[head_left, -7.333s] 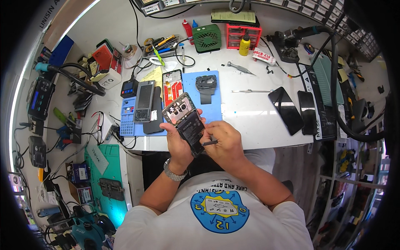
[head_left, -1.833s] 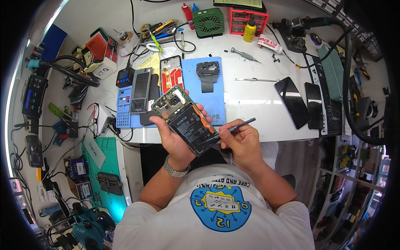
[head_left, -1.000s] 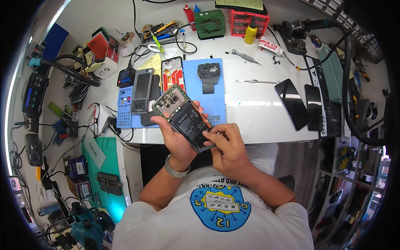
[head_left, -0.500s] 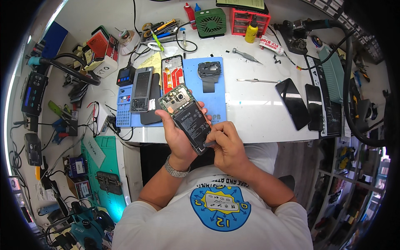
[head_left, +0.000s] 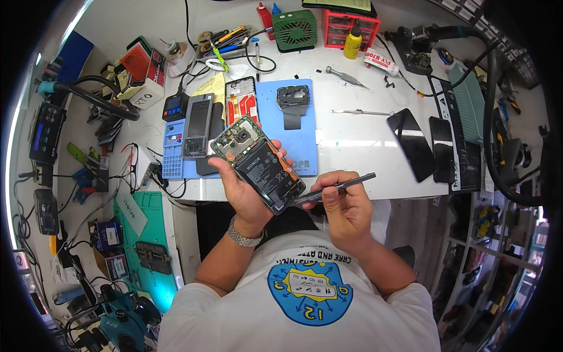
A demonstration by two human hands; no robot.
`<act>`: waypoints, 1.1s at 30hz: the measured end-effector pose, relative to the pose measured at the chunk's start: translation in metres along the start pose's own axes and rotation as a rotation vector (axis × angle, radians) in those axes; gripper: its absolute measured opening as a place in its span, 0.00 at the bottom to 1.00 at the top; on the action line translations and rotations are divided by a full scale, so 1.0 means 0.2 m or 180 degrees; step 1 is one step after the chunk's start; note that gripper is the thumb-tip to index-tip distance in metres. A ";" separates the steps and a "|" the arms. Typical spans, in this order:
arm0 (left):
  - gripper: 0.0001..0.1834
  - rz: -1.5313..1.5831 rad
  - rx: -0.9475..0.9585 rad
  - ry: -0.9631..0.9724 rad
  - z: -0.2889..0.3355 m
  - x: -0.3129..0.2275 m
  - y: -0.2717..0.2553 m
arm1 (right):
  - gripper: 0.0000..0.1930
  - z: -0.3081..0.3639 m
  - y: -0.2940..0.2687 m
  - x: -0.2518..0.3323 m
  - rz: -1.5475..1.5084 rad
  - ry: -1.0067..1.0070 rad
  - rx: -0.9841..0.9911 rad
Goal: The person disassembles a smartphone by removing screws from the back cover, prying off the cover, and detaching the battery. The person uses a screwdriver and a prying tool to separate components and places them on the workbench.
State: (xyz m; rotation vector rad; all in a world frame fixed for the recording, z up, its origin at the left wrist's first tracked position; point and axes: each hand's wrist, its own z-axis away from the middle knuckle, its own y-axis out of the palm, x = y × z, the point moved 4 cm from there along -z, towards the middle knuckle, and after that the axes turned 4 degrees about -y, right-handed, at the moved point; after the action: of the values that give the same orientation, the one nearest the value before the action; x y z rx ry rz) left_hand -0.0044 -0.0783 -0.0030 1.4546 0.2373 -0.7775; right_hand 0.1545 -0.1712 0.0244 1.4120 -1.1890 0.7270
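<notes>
My left hand (head_left: pixel 241 190) holds an opened smartphone (head_left: pixel 258 166), tilted, with its back off. A black battery (head_left: pixel 265 170) fills its middle, and a green circuit board with a camera (head_left: pixel 241 135) sits at the upper end. Copper-coloured strip shows along the phone's right edge. In the fingers of my right hand (head_left: pixel 346 208) is a slim dark tool that looks like tweezers (head_left: pixel 352 182). Its thin tip points at the phone's lower end; whether it touches there I cannot tell.
Beyond the phone lie a blue mat (head_left: pixel 302 141), a phone frame with red parts (head_left: pixel 241 105), a grey phone part (head_left: pixel 198 126) and a dark camera-like module (head_left: pixel 293 95). Two dark phones (head_left: pixel 412 146), a screwdriver (head_left: pixel 346 77) and a thin metal tool (head_left: pixel 360 112) lie to the right.
My right hand has moved right from the phone's lower end and turned, so the dark tool now shows. The phone has shifted slightly left, and its copper-coloured right edge is uncovered.
</notes>
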 end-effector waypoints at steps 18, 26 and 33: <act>0.60 0.0036 0.0234 -0.0026 0.02 0.02 0.00 | 0.12 0.02 0.03 -0.14 -0.0460 0.0440 -0.0014; 0.60 0.0126 0.0249 0.0023 0.02 0.02 0.02 | 0.10 0.03 0.04 -0.14 -0.0386 0.0151 -0.0178; 0.56 0.0001 0.0192 0.0128 0.02 0.02 0.01 | 0.09 0.04 0.03 -0.11 -0.0031 -0.0191 -0.0102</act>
State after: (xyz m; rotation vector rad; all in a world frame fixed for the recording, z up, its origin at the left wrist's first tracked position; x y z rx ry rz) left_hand -0.0016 -0.0830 -0.0040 1.5283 0.2462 -0.7612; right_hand 0.1399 -0.1713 0.0045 1.4206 -1.2344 0.6602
